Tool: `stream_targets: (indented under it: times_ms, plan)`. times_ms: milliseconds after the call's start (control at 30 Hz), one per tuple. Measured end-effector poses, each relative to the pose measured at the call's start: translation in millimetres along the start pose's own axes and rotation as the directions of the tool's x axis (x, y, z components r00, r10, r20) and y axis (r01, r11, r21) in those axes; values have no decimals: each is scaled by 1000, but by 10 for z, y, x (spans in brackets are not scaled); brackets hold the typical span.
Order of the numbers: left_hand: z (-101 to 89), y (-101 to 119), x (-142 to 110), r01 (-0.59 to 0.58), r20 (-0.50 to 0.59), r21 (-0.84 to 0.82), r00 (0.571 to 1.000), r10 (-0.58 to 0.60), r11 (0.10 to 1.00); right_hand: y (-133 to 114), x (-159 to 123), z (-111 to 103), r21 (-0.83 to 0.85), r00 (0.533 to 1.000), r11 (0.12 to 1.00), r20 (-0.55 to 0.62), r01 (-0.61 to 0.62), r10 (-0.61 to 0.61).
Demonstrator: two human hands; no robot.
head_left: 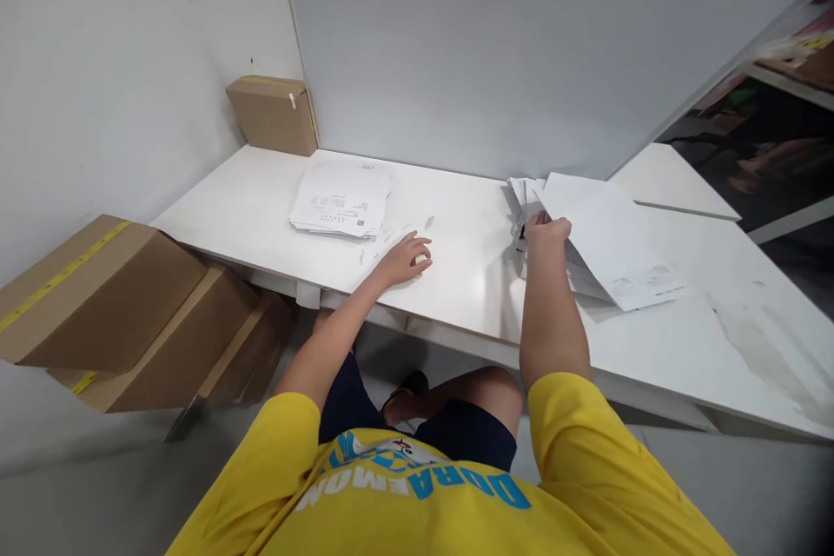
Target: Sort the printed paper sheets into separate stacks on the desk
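My right hand is closed on the left edge of a pile of white sheets lying on the right part of the white table, lifting the top sheets. A small dark object shows just under this hand. My left hand rests on the table nearer the middle, fingers loosely curled and apart, holding nothing. A second stack of printed papers lies beyond and to the left of that hand. Small paper scraps are scattered between the two stacks.
A small cardboard box stands in the far left corner of the table against the wall. Larger cardboard boxes are stacked on the floor to the left. A grey partition backs the table. My knees sit under the table edge.
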State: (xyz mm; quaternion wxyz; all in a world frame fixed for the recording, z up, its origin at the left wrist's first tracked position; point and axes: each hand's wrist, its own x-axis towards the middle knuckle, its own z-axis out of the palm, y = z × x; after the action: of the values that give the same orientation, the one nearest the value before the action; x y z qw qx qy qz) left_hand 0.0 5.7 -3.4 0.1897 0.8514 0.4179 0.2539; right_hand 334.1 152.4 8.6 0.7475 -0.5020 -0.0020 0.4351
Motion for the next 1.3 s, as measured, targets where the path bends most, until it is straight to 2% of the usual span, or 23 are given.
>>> stream_targets:
  times_ms: [100,167,233,267,300,367,433,500,567,667,800,900,967,1200,1300]
  plan:
    - [28,-36,-15,9,16,36,1000,-10,999,-55,-54,171,-44,996,997,60,-63,66]
    - [61,-34,-39,4,-13,64,1000,-4,998,43,-264,132,-56,981,995,171,-80,89]
    - [81,-13,-71,-23,-109,130,993,37,991,256,-615,-61,-85,924,996,378,-24,54]
    - [73,-6,-89,-29,-175,179,983,61,983,385,-819,-204,-99,886,994,464,49,2]
    - [44,-8,-108,-17,-240,235,968,75,972,513,-1020,-364,-126,863,984,503,127,-47]
    - [-92,-62,-156,70,-332,343,942,51,937,722,-1355,-687,-233,874,943,474,237,-102]
    - [-332,-193,-235,205,-360,432,932,-40,878,828,-1544,-947,-303,850,909,518,288,-97]
    - [-622,-379,-357,302,-318,514,936,-149,803,837,-1602,-1109,-305,833,901,544,310,-103]
    - [-879,-568,-508,356,-241,568,934,-264,742,794,-1593,-1187,-253,836,920,535,299,-124]
    - [-1079,-744,-714,272,-112,633,959,-261,725,738,-1572,-1219,-160,851,954,505,254,-142]
    - [-1032,-734,-810,236,-132,657,971,-200,716,740,-1587,-1213,-138,866,955,471,261,-168]
    - [-935,-689,-760,211,-141,638,978,-157,740,749,-1597,-1203,-173,852,934,485,313,-196]
    - [-894,-681,-705,230,-148,613,973,-176,756,746,-1597,-1194,-196,843,922,499,334,-199]
    - [-842,-602,-625,369,-293,433,920,-259,822,726,-1630,-1178,-240,832,905,523,352,-185]
    - [-724,-466,-665,432,-404,357,871,-280,828,710,-1640,-1172,-259,831,900,529,351,-172]
